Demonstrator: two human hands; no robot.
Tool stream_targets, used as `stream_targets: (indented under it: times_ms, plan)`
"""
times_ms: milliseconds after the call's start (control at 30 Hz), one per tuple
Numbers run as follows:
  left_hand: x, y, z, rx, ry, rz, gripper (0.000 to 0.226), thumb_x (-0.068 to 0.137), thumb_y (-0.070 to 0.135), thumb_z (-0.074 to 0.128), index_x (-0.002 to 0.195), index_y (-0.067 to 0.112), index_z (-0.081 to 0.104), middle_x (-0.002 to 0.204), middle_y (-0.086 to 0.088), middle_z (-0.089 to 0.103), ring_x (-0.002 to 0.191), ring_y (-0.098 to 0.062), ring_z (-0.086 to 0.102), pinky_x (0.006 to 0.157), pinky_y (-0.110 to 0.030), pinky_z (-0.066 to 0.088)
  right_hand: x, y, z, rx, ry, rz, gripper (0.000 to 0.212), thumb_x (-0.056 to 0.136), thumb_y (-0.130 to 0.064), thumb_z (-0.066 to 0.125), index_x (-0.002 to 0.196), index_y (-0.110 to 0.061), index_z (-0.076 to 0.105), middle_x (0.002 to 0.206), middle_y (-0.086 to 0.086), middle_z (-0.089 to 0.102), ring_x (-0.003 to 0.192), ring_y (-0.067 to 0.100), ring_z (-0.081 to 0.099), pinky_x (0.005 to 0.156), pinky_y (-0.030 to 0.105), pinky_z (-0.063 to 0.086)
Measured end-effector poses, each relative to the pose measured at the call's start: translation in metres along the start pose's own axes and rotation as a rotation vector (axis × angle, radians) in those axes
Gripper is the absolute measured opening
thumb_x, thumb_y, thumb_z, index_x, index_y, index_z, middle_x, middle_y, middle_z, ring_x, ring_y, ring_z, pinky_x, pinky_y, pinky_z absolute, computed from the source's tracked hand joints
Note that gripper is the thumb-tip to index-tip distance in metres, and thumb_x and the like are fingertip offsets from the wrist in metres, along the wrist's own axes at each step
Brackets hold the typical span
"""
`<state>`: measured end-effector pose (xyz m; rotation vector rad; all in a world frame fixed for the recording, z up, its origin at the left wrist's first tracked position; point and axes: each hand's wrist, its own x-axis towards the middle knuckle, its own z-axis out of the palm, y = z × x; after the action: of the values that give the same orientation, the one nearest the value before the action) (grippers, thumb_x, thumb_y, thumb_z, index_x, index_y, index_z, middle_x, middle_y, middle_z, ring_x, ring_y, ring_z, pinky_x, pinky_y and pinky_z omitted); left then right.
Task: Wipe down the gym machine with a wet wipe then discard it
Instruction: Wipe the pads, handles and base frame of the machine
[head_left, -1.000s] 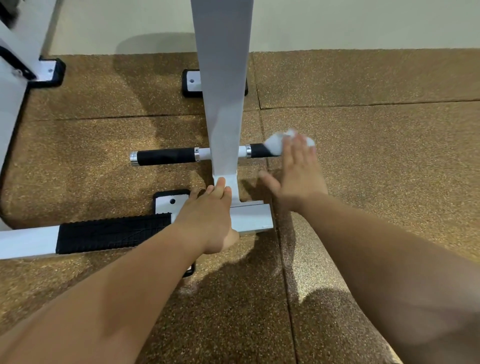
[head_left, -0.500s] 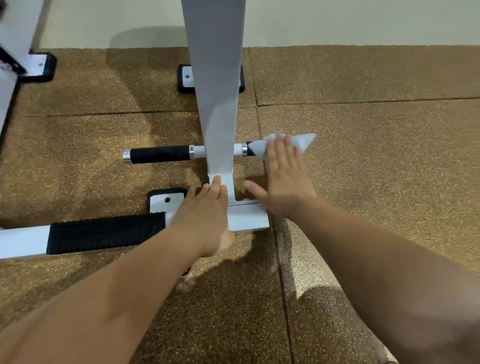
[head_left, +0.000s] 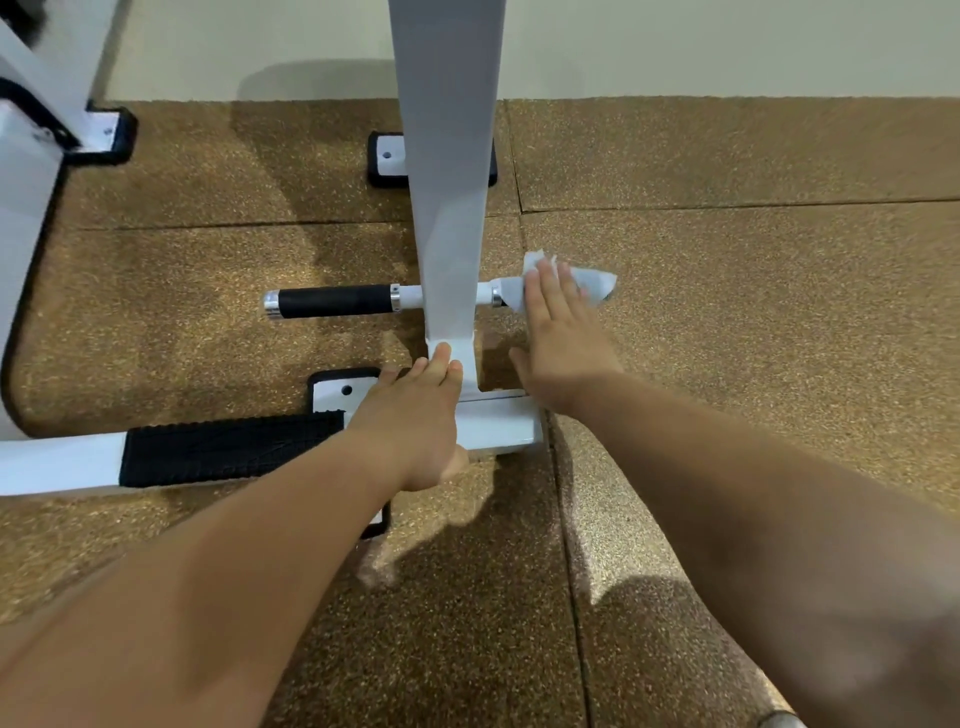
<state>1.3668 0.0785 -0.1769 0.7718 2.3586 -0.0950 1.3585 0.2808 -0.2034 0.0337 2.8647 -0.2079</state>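
Observation:
A white gym machine stands on the floor, its upright post rising in the middle. A horizontal handle bar crosses the post, with a black grip on the left side. My right hand lies flat with straight fingers on a white wet wipe, pressing it onto the bar's right grip, which is hidden beneath it. My left hand rests on the white base beam at the foot of the post, fingers reaching forward and thumb hanging over the beam's near edge.
A black ribbed tread pad covers the base beam to the left. White foot plates with black edges sit on the brown speckled rubber floor. Another white machine frame stands at far left. A pale wall runs along the back.
My right hand has kept the wipe on the right end of the bar, and the wipe has changed shape, bunching up under the fingers. My left hand has stayed on the base.

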Motion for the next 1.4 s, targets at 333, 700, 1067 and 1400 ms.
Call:
stream_targets:
  times_ms: [333, 700, 1067, 1400]
  plan:
    - [-0.06, -0.043, 0.017, -0.197, 0.17, -0.182, 0.078, 0.099, 0.035, 0.052, 0.163, 0.021, 0.01, 0.171, 0.001, 0.011, 0.154, -0.023, 0.021, 0.121, -0.039, 0.027, -0.076, -0.068, 0.003, 0.245, 0.065, -0.197, 0.062, 0.105, -0.043, 0.046, 0.157, -0.01, 0.036, 0.164, 0.009, 0.035, 0.152, 0.031, 0.029, 0.124, 0.041, 0.022]
    - [-0.097, -0.043, 0.047, -0.157, 0.309, -0.071, 0.084, 0.101, 0.026, 0.047, 0.16, 0.012, -0.011, 0.171, -0.003, -0.006, 0.156, -0.022, 0.003, 0.128, -0.035, 0.006, -0.087, -0.112, 0.03, 0.38, -0.015, -0.407, 0.072, 0.099, -0.03, 0.054, 0.163, -0.023, 0.021, 0.169, 0.003, 0.025, 0.157, 0.031, 0.013, 0.128, 0.051, 0.006]
    - [-0.061, -0.013, 0.047, 0.086, 0.064, -0.031, 0.091, 0.099, 0.039, 0.052, 0.161, 0.022, -0.013, 0.168, -0.013, -0.02, 0.156, -0.03, -0.013, 0.128, -0.047, 0.002, -0.092, -0.075, 0.045, 0.084, -0.056, -0.2, 0.086, 0.095, -0.064, 0.025, 0.163, -0.011, 0.014, 0.171, 0.016, 0.008, 0.158, 0.034, 0.001, 0.124, 0.05, -0.009]
    - [-0.074, -0.061, 0.023, -0.127, 0.466, -0.3, 0.075, 0.099, 0.028, 0.054, 0.16, 0.007, 0.017, 0.169, -0.009, 0.009, 0.155, -0.029, 0.01, 0.126, -0.037, 0.006, -0.055, -0.1, 0.038, 0.022, -0.1, -0.404, 0.09, 0.095, -0.074, 0.016, 0.165, -0.018, 0.002, 0.172, 0.003, -0.011, 0.156, 0.024, -0.022, 0.128, 0.045, -0.01]
